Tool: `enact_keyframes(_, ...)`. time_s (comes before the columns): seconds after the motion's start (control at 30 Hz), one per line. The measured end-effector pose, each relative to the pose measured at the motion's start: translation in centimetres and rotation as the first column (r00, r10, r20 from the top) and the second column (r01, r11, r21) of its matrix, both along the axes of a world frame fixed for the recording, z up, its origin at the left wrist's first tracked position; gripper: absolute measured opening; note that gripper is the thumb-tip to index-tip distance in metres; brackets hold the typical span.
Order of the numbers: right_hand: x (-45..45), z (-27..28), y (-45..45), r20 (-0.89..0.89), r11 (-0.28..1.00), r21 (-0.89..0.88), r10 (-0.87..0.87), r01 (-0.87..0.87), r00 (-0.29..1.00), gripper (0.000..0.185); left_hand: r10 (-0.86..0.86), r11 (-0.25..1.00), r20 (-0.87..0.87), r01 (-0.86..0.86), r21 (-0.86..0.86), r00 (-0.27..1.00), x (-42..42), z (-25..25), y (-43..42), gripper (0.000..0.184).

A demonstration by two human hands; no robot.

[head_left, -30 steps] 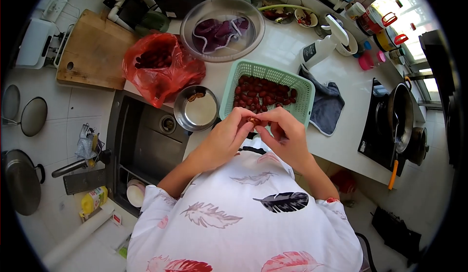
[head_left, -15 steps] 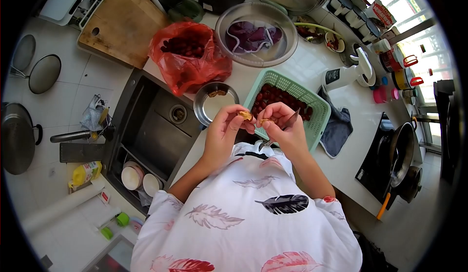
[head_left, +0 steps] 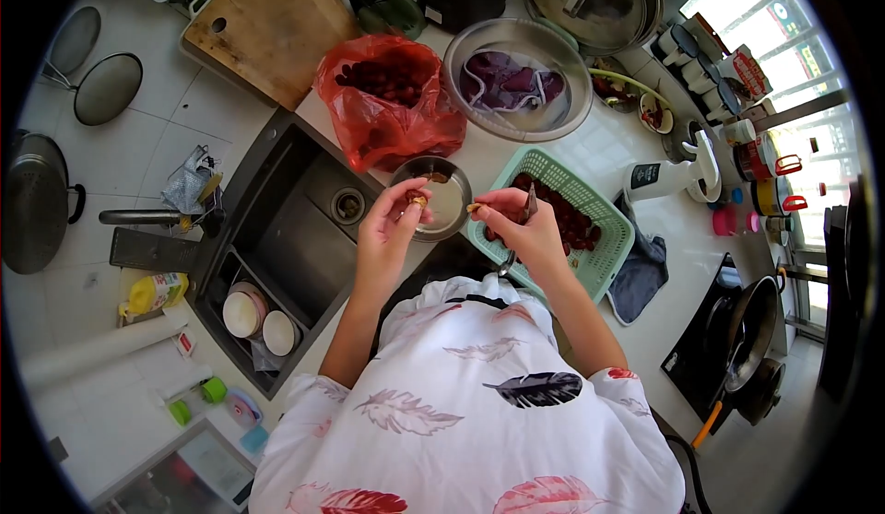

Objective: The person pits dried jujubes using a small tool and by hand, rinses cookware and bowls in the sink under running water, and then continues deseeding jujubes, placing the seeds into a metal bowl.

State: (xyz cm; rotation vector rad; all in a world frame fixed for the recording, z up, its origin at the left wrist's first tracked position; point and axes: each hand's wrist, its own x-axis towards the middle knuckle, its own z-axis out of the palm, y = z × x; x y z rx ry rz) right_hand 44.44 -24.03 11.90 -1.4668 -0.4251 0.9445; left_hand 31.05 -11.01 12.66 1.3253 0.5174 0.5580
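Observation:
My left hand (head_left: 385, 228) is closed in a pinch on a yellowish-brown piece of split red date (head_left: 419, 200), at the left side of a metal bowl (head_left: 449, 200). Between thumb and fingertips my right hand (head_left: 533, 237) pinches another date piece (head_left: 474, 208). It also keeps a slim metal tool (head_left: 531, 204) against the palm; whether that is a knife or scissors I cannot tell. More date pieces (head_left: 435, 177) lie in the bowl. Behind my right hand, a green plastic basket (head_left: 604, 265) contains many dark red dates (head_left: 579, 230).
A red plastic bag (head_left: 369, 136) of dates and a basin (head_left: 579, 99) with purple cloth in water stand behind the bowl. The sink (head_left: 286, 210) is at left. At right are a spray bottle (head_left: 654, 180), a dark cloth (head_left: 641, 270) and a pan (head_left: 756, 330).
My hands have moved apart, each with a date piece; the left is now beside the bowl. The whole view has shifted slightly.

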Motion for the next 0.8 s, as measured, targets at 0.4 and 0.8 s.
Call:
enact_keyframes(0.4, -1.3, -0.4, 3.5, 0.421, 0.990, 0.119, 0.015, -0.072, 0.907, 0.020, 0.015, 0.989, 0.010, -0.014, -0.145, 1.000, -0.4, 0.0, 0.1, 0.024)
enact_keyframes(0.8, -0.5, 4.8, -0.8, 0.531, 0.971, 0.028, 0.186, -0.236, 0.827, 0.022, -0.084, 0.991, 0.032, 0.080, 0.110, 0.996, 0.8, 2.6, -1.5, 0.022)
